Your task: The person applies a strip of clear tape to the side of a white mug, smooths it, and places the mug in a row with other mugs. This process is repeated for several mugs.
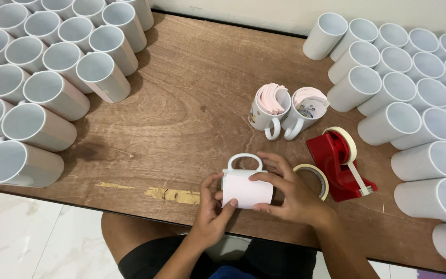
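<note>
A white mug [246, 183] lies on its side near the front edge of the wooden table [181, 103], handle pointing away from me, with a pale pink sheet wrapped around its body. My left hand [211, 212] presses the sheet at the mug's left end. My right hand [287, 188] lies over the mug's right side, fingers spread on the sheet. Just behind stand two printed mugs [268, 111], each stuffed with rolled pink sheets.
A red tape dispenser [339, 163] stands right of my right hand, a loose tape roll [316, 178] beside it. Several white mugs wrapped in sheets [52, 67] fill the left side. Several plain white mugs [409, 93] fill the right side.
</note>
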